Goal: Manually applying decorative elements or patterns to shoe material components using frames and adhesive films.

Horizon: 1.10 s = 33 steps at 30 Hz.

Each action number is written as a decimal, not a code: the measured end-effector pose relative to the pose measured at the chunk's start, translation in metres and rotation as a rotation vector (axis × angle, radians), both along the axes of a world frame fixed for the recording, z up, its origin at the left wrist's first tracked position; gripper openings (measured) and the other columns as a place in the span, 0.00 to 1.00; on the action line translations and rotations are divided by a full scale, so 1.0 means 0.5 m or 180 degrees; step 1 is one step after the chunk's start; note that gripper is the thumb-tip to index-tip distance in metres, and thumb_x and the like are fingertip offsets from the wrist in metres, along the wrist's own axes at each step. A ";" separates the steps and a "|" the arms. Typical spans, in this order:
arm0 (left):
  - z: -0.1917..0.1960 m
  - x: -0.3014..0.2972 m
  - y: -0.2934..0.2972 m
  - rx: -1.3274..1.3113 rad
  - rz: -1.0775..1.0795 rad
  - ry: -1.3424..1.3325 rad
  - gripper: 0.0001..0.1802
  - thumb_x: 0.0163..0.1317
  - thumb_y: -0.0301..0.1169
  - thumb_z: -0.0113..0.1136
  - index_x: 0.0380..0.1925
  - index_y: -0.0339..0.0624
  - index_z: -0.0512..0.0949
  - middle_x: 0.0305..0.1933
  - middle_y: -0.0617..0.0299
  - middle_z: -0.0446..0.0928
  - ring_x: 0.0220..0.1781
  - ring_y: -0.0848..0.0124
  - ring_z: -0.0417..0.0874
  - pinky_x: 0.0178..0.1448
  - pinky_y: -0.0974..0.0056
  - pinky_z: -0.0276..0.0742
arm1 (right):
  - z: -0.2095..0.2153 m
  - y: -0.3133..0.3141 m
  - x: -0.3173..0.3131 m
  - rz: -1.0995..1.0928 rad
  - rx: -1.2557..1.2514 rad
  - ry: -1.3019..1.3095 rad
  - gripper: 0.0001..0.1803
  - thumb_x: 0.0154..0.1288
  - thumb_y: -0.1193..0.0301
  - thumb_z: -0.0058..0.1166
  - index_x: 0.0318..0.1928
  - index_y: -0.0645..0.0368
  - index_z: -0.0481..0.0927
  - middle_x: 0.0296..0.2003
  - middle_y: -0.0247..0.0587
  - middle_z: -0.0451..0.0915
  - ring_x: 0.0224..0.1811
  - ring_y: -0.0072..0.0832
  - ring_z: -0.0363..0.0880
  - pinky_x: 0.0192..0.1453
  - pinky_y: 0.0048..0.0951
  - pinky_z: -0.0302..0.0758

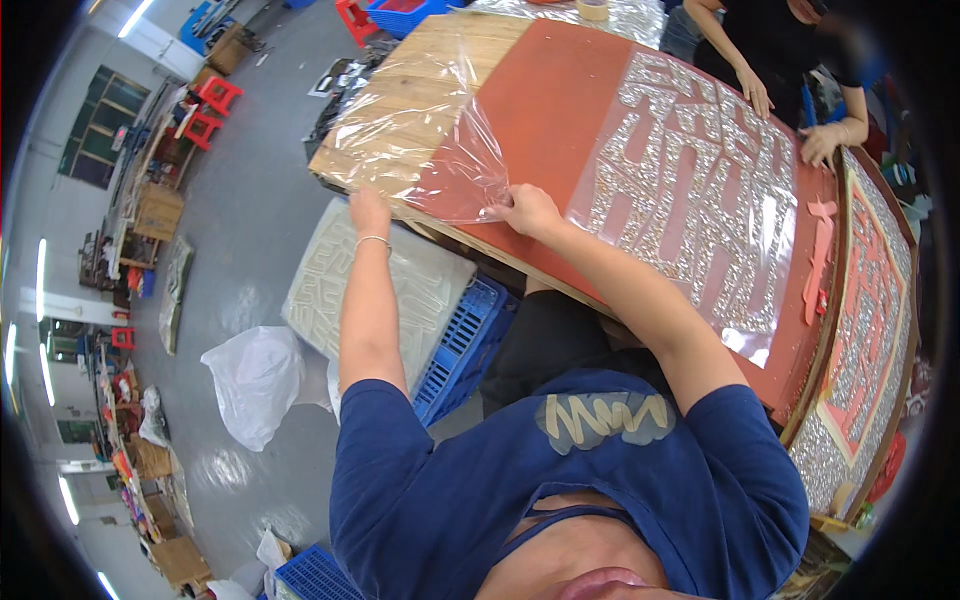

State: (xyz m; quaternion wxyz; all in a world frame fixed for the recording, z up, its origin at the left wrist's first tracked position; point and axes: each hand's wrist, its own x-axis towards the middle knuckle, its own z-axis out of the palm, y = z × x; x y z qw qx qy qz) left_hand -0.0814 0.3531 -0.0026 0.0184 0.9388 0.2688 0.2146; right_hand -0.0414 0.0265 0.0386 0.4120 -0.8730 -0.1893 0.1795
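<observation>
A person in a blue shirt is peeling clear film (pixel 430 130) off a red board (pixel 550 110) lying on the wooden tabletop (pixel 420 70). The left hand (pixel 368 212) is gripping the film's near edge at the tabletop's rim, while the right hand (pixel 528 208) is pinching crumpled film against the board. Beside it, silver glitter shapes (pixel 690 180) are lying under the film, where a co-worker's hands (pixel 790 120) are pressing down.

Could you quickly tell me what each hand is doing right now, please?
Left hand: closed on the clear plastic film's edge.
Right hand: pinching the same film.
</observation>
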 end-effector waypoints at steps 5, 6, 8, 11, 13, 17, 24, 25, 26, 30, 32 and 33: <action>0.016 -0.070 -0.009 -0.0854 0.0531 -0.0984 0.07 0.52 0.24 0.55 0.31 0.35 0.77 0.30 0.46 0.79 0.30 0.51 0.79 0.40 0.52 0.77 | -0.031 0.010 0.003 -0.0256 0.0138 -0.0151 0.18 0.57 0.59 0.59 0.28 0.64 0.79 0.26 0.50 0.80 0.30 0.36 0.81 0.34 0.39 0.76; 0.016 -0.086 -0.011 -0.0829 0.0579 -0.0998 0.07 0.52 0.24 0.55 0.31 0.35 0.77 0.30 0.46 0.79 0.30 0.51 0.79 0.40 0.52 0.77 | -0.021 0.000 0.004 -0.0397 0.0255 0.0398 0.17 0.57 0.59 0.59 0.31 0.63 0.80 0.29 0.52 0.81 0.34 0.41 0.82 0.40 0.41 0.77; 0.005 -0.116 -0.012 -0.4173 0.0878 -0.3200 0.08 0.56 0.20 0.50 0.37 0.34 0.73 0.27 0.49 0.76 0.26 0.58 0.79 0.35 0.57 0.79 | -0.004 -0.020 -0.009 -0.0305 0.0485 0.0653 0.16 0.60 0.61 0.56 0.32 0.65 0.77 0.27 0.48 0.79 0.29 0.35 0.80 0.31 0.36 0.76; -0.024 -0.150 -0.006 -0.6063 0.1249 -0.4739 0.14 0.57 0.16 0.46 0.45 0.34 0.68 0.29 0.51 0.73 0.27 0.64 0.78 0.30 0.63 0.79 | 0.016 -0.030 -0.050 -0.0325 0.1185 0.1421 0.16 0.66 0.63 0.50 0.36 0.68 0.72 0.25 0.45 0.77 0.24 0.31 0.79 0.21 0.31 0.76; -0.034 -0.143 -0.030 -0.5704 0.1343 -0.4544 0.16 0.55 0.14 0.46 0.45 0.34 0.67 0.30 0.52 0.72 0.26 0.64 0.77 0.29 0.64 0.78 | 0.032 -0.039 -0.071 -0.0433 0.1663 0.1922 0.17 0.69 0.64 0.47 0.39 0.70 0.69 0.25 0.48 0.76 0.24 0.33 0.80 0.20 0.30 0.78; -0.030 -0.134 -0.095 -0.4225 0.1152 -0.3417 0.19 0.52 0.14 0.51 0.46 0.34 0.68 0.34 0.54 0.70 0.26 0.65 0.77 0.25 0.65 0.80 | 0.046 -0.065 -0.087 -0.0714 0.1646 0.2060 0.17 0.71 0.67 0.44 0.45 0.72 0.63 0.27 0.51 0.76 0.22 0.34 0.79 0.20 0.31 0.79; -0.009 -0.148 -0.086 -0.3461 0.0693 -0.2355 0.21 0.53 0.23 0.62 0.46 0.31 0.68 0.42 0.43 0.75 0.30 0.60 0.82 0.22 0.62 0.83 | 0.032 -0.086 -0.098 -0.0618 0.2004 0.1698 0.12 0.67 0.74 0.48 0.42 0.68 0.62 0.22 0.47 0.76 0.17 0.32 0.78 0.16 0.31 0.76; -0.020 -0.161 -0.067 -0.3093 0.0782 -0.2186 0.21 0.55 0.25 0.60 0.48 0.33 0.67 0.40 0.44 0.76 0.30 0.60 0.82 0.22 0.63 0.84 | 0.038 -0.083 -0.107 -0.0670 0.2062 0.1731 0.12 0.67 0.74 0.48 0.43 0.68 0.61 0.22 0.47 0.76 0.18 0.31 0.78 0.16 0.31 0.76; -0.020 -0.160 -0.073 -0.2845 0.0666 -0.2000 0.21 0.56 0.26 0.59 0.49 0.34 0.68 0.39 0.45 0.76 0.28 0.61 0.82 0.22 0.63 0.83 | 0.039 -0.091 -0.107 -0.0588 0.2205 0.1850 0.12 0.67 0.74 0.49 0.43 0.67 0.61 0.22 0.46 0.75 0.17 0.31 0.77 0.17 0.30 0.75; 0.008 -0.149 -0.108 -0.2451 0.0569 -0.1319 0.19 0.59 0.31 0.56 0.50 0.37 0.70 0.35 0.49 0.77 0.22 0.64 0.79 0.18 0.65 0.80 | 0.069 -0.117 -0.118 -0.0654 0.2187 0.1756 0.12 0.69 0.72 0.46 0.45 0.67 0.62 0.23 0.44 0.75 0.19 0.27 0.76 0.17 0.27 0.74; 0.022 -0.142 -0.123 -0.2478 0.0692 -0.1157 0.17 0.60 0.32 0.56 0.48 0.37 0.72 0.32 0.51 0.77 0.17 0.65 0.76 0.16 0.66 0.78 | 0.072 -0.125 -0.122 -0.0646 0.2280 0.1703 0.12 0.69 0.71 0.45 0.45 0.66 0.62 0.24 0.44 0.76 0.19 0.27 0.76 0.18 0.26 0.74; 0.027 -0.140 -0.120 -0.2458 0.0644 -0.1136 0.17 0.60 0.32 0.56 0.48 0.37 0.72 0.32 0.51 0.77 0.17 0.65 0.76 0.16 0.66 0.78 | 0.075 -0.127 -0.126 -0.0541 0.2350 0.1673 0.12 0.70 0.70 0.44 0.45 0.66 0.62 0.24 0.43 0.76 0.20 0.26 0.76 0.18 0.26 0.74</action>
